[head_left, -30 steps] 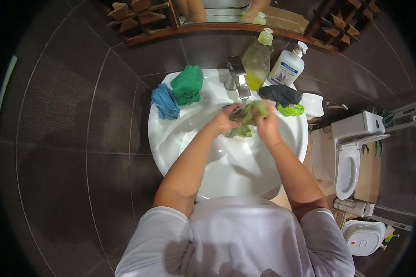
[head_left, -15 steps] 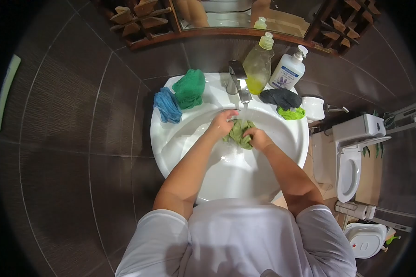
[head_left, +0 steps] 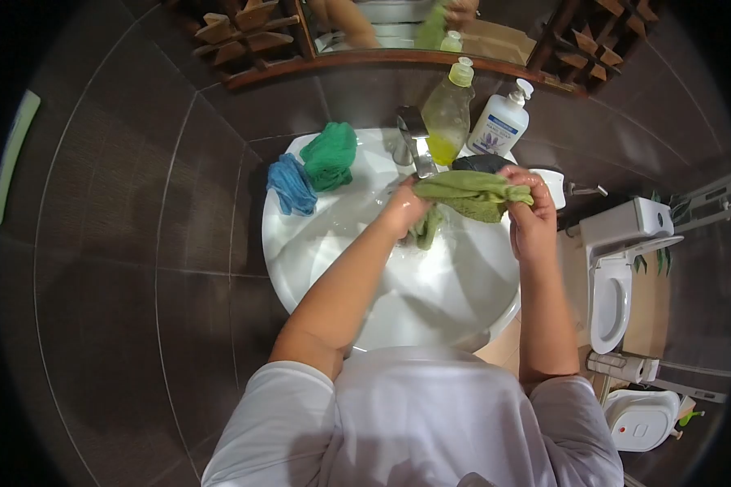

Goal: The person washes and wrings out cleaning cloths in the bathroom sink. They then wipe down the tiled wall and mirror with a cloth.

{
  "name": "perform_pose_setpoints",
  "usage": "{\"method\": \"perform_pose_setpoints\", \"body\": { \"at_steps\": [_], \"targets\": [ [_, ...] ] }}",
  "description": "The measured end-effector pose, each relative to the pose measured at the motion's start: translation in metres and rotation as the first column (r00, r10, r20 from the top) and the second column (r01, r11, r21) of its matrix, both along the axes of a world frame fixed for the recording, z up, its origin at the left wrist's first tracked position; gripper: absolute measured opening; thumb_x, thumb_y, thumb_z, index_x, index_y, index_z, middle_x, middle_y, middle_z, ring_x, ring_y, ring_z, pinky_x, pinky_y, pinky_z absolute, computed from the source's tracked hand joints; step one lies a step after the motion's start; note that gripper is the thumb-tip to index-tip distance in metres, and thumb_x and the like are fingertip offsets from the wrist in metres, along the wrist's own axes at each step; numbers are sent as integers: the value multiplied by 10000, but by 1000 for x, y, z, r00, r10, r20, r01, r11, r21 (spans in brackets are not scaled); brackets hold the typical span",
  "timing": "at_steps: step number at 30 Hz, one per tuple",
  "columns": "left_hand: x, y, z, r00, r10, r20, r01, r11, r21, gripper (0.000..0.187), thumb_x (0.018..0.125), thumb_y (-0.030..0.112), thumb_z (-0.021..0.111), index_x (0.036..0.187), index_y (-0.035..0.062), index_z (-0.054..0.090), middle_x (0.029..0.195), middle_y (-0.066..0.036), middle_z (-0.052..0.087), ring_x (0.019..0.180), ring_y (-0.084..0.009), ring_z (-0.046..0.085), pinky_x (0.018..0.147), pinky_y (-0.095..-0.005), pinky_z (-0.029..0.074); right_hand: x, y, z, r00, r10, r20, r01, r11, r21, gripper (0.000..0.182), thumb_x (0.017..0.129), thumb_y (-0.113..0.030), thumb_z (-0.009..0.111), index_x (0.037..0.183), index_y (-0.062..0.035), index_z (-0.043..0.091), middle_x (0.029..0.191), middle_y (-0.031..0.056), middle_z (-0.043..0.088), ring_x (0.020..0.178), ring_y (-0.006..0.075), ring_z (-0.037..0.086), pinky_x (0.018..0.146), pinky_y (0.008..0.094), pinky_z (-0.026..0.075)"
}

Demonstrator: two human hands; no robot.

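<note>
A wet olive-green cloth (head_left: pixel 467 188) is stretched between my two hands above the white sink (head_left: pixel 382 308). My left hand (head_left: pixel 404 209) is closed on one end, close under the faucet (head_left: pixel 418 146), and a loose part of the cloth hangs down below it into the basin. My right hand (head_left: pixel 534 207) pinches the other end between thumb and fingers, raised over the sink's right rim. The dark grey cloth (head_left: pixel 481 164) on the rim is partly hidden behind the stretched one.
On the left rim lie a blue cloth (head_left: pixel 292 185) and a green cloth (head_left: pixel 330 156). A dish soap bottle (head_left: pixel 447 114) and a hand soap pump bottle (head_left: pixel 499 123) stand behind the faucet. To the right are a toilet (head_left: pixel 613 300) and a lidded bin (head_left: pixel 643 420).
My right hand has moved up and right, pulling the bunched cloth out into a stretched length. My left hand stays near the faucet. The lime-green cloth on the right rim is now hidden.
</note>
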State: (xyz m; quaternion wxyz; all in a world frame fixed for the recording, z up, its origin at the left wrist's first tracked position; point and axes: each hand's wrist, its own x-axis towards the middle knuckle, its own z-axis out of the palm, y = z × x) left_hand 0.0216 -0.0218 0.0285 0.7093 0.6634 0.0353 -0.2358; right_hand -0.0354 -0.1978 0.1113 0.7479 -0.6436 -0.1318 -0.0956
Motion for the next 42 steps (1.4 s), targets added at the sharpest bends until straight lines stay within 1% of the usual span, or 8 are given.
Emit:
{"method": "perform_pose_setpoints", "body": {
  "at_steps": [4,10,13,18,24,31,34,42],
  "targets": [
    [-4,8,14,995,89,32,-85,990,-112,759,646,-91,525,1308,44,178,1088,-145,465,947,-223,498,803,-327,429,-15,-14,-81,723,-219,-655,210,973,-94,419,728,-70,507,1143,-115,469,1081,28,521,944,139,497,789,334,415],
    [-27,-2,-6,955,62,290,-67,998,7,846,617,0,563,1336,98,128,1035,-153,486,942,-258,504,808,-341,416,3,49,-100,221,158,-962,305,926,222,578,833,-543,416,1240,-135,384,1183,89,478,1097,261,456,827,502,417],
    [-53,4,-9,964,39,261,-18,996,-83,834,616,11,549,1336,105,139,1055,-144,472,956,-258,494,818,-343,410,6,56,-125,414,616,-670,95,703,705,666,816,-610,358,1273,-126,362,1249,117,425,1126,299,430,861,551,376],
    [-57,17,-11,974,-135,184,197,901,-386,695,627,-21,483,1285,66,280,1136,-110,446,1047,-213,471,899,-311,383,16,45,-158,565,609,-557,126,604,787,408,850,-417,457,1102,-97,489,1059,102,548,944,245,556,815,383,464],
    [-40,-15,-51,943,158,-293,-301,778,-552,293,835,89,440,1119,19,436,1053,-99,521,961,-194,531,848,-332,437,3,9,-79,753,43,-656,335,833,440,161,747,-80,607,869,-109,505,826,54,561,793,189,570,712,310,485],
    [-13,-33,-42,884,-212,-416,-22,871,-491,328,866,221,440,1127,23,445,1079,-71,527,987,-180,526,841,-336,443,10,-4,-55,945,-172,-279,106,966,-236,149,741,-57,597,798,-110,470,770,27,537,718,145,546,632,287,469],
    [-6,-3,-44,911,-313,-268,58,741,-669,351,850,241,476,1129,29,452,1090,-67,526,1044,-194,493,889,-370,408,16,10,-55,769,63,-636,443,664,602,122,794,-131,528,907,-102,489,858,72,554,798,222,560,756,339,482],
    [-19,10,-48,929,203,-308,-350,747,-565,273,810,212,582,1031,87,483,978,-36,544,911,-180,552,755,-323,473,16,55,-94,779,-31,-626,438,741,509,289,828,-323,567,920,-54,513,902,113,583,777,213,574,723,348,485]
  ]
}}
